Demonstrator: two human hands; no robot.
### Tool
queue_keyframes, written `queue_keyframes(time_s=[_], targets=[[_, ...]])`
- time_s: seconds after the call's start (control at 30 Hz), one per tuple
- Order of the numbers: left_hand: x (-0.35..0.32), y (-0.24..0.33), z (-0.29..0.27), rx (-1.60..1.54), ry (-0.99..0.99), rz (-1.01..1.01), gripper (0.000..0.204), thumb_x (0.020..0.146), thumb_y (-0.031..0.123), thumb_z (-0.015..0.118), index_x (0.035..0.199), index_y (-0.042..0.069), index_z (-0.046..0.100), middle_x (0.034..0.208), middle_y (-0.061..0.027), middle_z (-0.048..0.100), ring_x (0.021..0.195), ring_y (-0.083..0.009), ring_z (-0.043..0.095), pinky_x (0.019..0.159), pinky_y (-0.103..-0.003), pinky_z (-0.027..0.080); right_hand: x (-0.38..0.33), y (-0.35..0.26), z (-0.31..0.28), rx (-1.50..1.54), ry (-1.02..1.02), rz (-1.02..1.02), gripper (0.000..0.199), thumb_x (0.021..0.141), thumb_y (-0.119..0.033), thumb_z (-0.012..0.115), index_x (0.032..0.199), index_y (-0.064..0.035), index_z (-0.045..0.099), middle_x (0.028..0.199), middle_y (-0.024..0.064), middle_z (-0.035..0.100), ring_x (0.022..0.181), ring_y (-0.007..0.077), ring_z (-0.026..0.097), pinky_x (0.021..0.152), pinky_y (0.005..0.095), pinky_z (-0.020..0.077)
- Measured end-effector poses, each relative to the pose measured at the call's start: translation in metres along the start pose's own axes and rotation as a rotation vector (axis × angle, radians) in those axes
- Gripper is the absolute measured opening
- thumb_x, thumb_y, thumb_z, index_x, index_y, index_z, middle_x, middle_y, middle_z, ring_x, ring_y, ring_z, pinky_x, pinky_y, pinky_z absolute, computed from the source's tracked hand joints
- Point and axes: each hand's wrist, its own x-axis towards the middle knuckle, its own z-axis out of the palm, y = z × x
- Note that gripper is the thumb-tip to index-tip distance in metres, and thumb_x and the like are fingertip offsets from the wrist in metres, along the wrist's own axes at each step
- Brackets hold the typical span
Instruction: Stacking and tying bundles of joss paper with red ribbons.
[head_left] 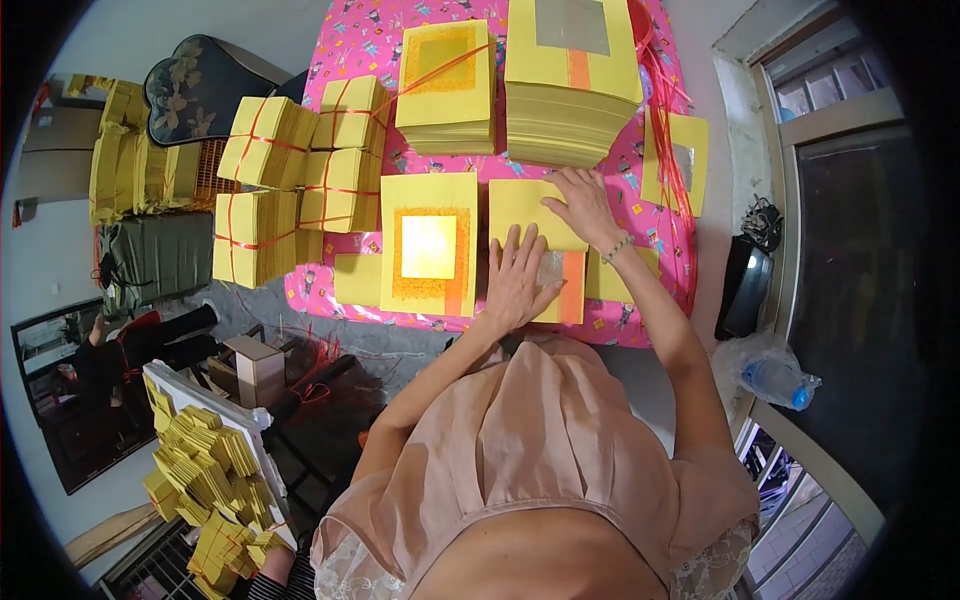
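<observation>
Both my hands lie on a sheet of yellow paper (515, 205) near the front of the table, its upper part apparently folded down over a silver patch and an orange stripe. My left hand (520, 280) is flat with spread fingers across the fold's lower edge. Higher up, my right hand (583, 208), a beaded bracelet at its wrist, rests its outstretched fingers on the sheet's upper right. Neither grips anything. Just left lies another yellow sheet (387, 230) with a shiny gold square (428, 247) on an orange print. More yellow paper (625, 275) shows beneath my right forearm.
Two tall stacks of yellow paper, one left (445, 137) and one right (560, 125), stand behind. Bundles (340, 190) tied with red string sit left. Red strings (675, 150) hang at right over the pink tablecloth (350, 30). Someone's striped sleeve (290, 580) shows at lower left.
</observation>
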Motion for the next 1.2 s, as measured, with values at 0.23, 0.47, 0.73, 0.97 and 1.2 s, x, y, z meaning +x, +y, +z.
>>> queue_keyframes(time_s=[0.23,0.47,0.73,0.97,1.2], targets=[[-0.002,0.001,0.001,-0.008,0.026,0.0,0.08,0.087,0.057,0.055,0.142,0.001,0.039,0.147,-0.0239,0.033,0.139,-0.0458,0.023,0.111,-0.062,0.016,-0.001,0.003,0.002,-0.019,-0.068,0.021,0.037,0.085,-0.03,0.068,0.115,-0.0089,0.061,0.11,0.0078,0.061,0.109,0.0265,0.054,0.093,0.0404,0.0354],[-0.004,0.001,0.003,0.086,0.041,0.019,0.081,0.087,0.059,0.054,0.142,0.002,0.04,0.141,-0.0247,0.039,0.133,-0.0465,0.03,0.111,-0.055,0.024,0.002,0.004,0.005,-0.007,-0.028,0.012,0.037,0.081,-0.03,0.07,0.112,-0.0102,0.063,0.105,0.0073,0.062,0.105,0.0265,0.055,0.095,0.043,0.0353],[-0.004,0.001,0.001,0.09,0.024,0.029,0.082,0.087,0.058,0.055,0.143,0.001,0.04,0.139,-0.0268,0.04,0.131,-0.0487,0.031,0.111,-0.055,0.025,-0.005,-0.021,-0.022,-0.025,0.184,-0.034,0.031,0.084,-0.023,0.068,0.11,-0.0087,0.062,0.098,0.0085,0.059,0.1,0.0266,0.056,0.087,0.0418,0.0402],[-0.005,0.0,0.004,0.075,0.031,0.045,0.082,0.086,0.057,0.055,0.142,0.0,0.04,0.14,-0.0276,0.04,0.132,-0.0496,0.03,0.111,-0.056,0.024,-0.077,-0.05,-0.014,0.023,-0.009,-0.018,0.012,0.083,-0.011,0.064,0.087,-0.0072,0.055,0.079,0.0085,0.052,0.081,0.0273,0.059,0.068,0.0406,0.0468],[-0.005,-0.001,0.003,0.074,0.037,0.05,0.082,0.083,0.055,0.058,0.141,-0.001,0.041,0.137,-0.0281,0.04,0.131,-0.051,0.029,0.111,-0.056,0.024,-0.083,-0.038,0.003,0.181,-0.016,0.14,0.011,0.086,-0.009,0.061,0.091,-0.004,0.052,0.083,0.0133,0.055,0.083,0.0331,0.058,0.073,0.0441,0.048]])
